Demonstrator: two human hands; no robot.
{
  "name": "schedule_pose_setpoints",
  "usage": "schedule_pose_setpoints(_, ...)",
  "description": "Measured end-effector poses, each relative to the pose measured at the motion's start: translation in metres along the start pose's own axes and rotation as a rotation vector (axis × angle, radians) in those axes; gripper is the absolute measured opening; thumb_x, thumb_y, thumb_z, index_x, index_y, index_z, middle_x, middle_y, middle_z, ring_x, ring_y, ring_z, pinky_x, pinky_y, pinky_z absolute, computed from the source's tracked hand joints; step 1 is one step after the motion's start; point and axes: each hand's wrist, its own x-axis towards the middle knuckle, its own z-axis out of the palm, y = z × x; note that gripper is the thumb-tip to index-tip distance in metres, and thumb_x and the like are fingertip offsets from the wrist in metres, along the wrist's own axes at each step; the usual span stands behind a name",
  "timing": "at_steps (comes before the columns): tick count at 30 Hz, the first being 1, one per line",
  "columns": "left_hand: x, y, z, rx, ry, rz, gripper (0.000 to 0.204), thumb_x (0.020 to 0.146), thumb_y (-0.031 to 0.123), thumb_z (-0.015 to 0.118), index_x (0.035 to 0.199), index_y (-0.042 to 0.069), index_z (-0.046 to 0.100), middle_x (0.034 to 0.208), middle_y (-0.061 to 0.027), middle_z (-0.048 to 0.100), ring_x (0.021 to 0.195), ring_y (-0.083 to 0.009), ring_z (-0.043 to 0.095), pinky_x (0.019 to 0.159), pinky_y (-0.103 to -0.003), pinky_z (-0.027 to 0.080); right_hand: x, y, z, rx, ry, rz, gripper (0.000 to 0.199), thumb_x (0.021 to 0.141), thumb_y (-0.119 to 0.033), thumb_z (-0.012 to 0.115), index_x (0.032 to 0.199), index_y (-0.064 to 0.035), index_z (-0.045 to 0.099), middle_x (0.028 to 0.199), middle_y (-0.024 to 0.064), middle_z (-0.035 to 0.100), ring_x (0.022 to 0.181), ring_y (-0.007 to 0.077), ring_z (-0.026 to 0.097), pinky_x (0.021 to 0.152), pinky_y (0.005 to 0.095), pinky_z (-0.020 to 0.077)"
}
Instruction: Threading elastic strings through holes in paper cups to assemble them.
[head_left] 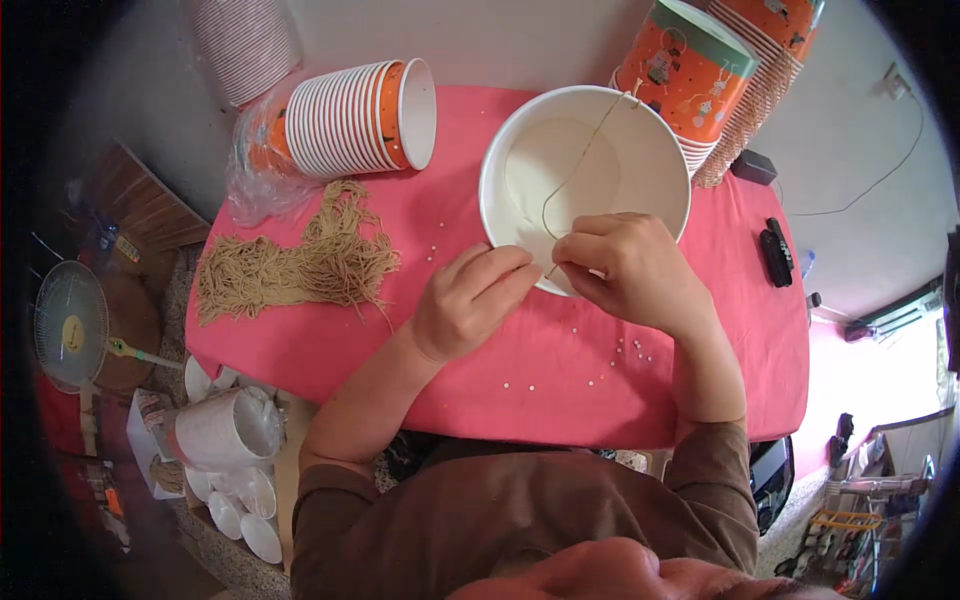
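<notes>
A large white paper bucket (498,150) lies tilted on the pink cloth, its open mouth facing me. A thin tan string (573,172) is fastened at the far rim and runs down across the mouth to my right hand (635,265). That hand is closed in a pinch on the string, just above the near rim. My left hand (478,300) is closed at the near left of the rim, fingertips pinching the bucket's edge beside the string's short end. The exact contact under these fingertips is partly hidden.
Tan cut strings (290,270) lie heaped at left, below a stack of orange paper buckets (345,118) in plastic wrap. More orange buckets (690,70) stand at far right. Small white paper dots (620,350) are scattered on the pink tablecloth (480,400). A black object (775,252) lies near the right edge.
</notes>
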Motion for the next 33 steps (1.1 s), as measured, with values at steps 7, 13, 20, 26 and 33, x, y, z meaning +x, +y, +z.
schedule_pose_setpoints(7,0.0,0.0,0.001,-0.007,0.021,-0.002,0.027,0.068,0.001,0.067,0.095,-0.002,0.067,0.096,-0.0113,0.061,0.075,-0.0253,0.061,0.062,-0.033,0.053,0.001,-0.002,0.001,0.046,-0.001,-0.015,0.01,0.071,-0.003,0.068,0.079,-0.005,0.063,0.069,0.0081,0.056,0.064,0.0288,0.059,0.056,0.0394,0.0455)
schedule_pose_setpoints(13,0.002,0.003,0.0,-0.053,-0.008,-0.085,0.026,0.071,-0.005,0.071,0.096,-0.002,0.066,0.097,-0.0134,0.063,0.082,-0.028,0.065,0.069,-0.036,0.055,0.001,0.003,0.004,0.164,-0.065,-0.022,0.008,0.077,-0.003,0.068,0.084,-0.0024,0.064,0.072,0.0103,0.058,0.067,0.0298,0.059,0.058,0.0381,0.0461)
schedule_pose_setpoints(20,0.008,-0.001,0.001,-0.161,0.063,-0.334,0.03,0.077,-0.007,0.067,0.105,0.0,0.059,0.117,-0.0146,0.055,0.095,-0.0255,0.063,0.075,-0.032,0.057,0.004,0.011,0.0,0.446,-0.222,0.088,0.017,0.079,-0.002,0.066,0.095,0.0018,0.063,0.08,0.0123,0.06,0.072,0.0236,0.061,0.064,0.0327,0.048)
schedule_pose_setpoints(26,0.001,-0.002,0.007,-0.253,0.057,-0.454,0.02,0.075,0.001,0.074,0.088,0.002,0.059,0.083,-0.0086,0.058,0.071,-0.0197,0.064,0.061,-0.031,0.054,0.003,0.017,0.003,0.42,-0.141,0.155,0.017,0.081,0.001,0.064,0.098,0.0032,0.062,0.081,0.0085,0.06,0.073,0.0158,0.059,0.064,0.0288,0.0471)
schedule_pose_setpoints(33,0.0,0.001,0.02,-0.156,0.042,-0.493,0.017,0.075,-0.001,0.072,0.088,0.001,0.062,0.083,-0.0108,0.062,0.076,-0.0239,0.064,0.065,-0.033,0.051,0.008,0.009,0.004,0.378,-0.139,0.241,0.016,0.083,-0.004,0.063,0.098,0.0013,0.063,0.083,0.0131,0.062,0.075,0.0239,0.061,0.066,0.0333,0.0481)
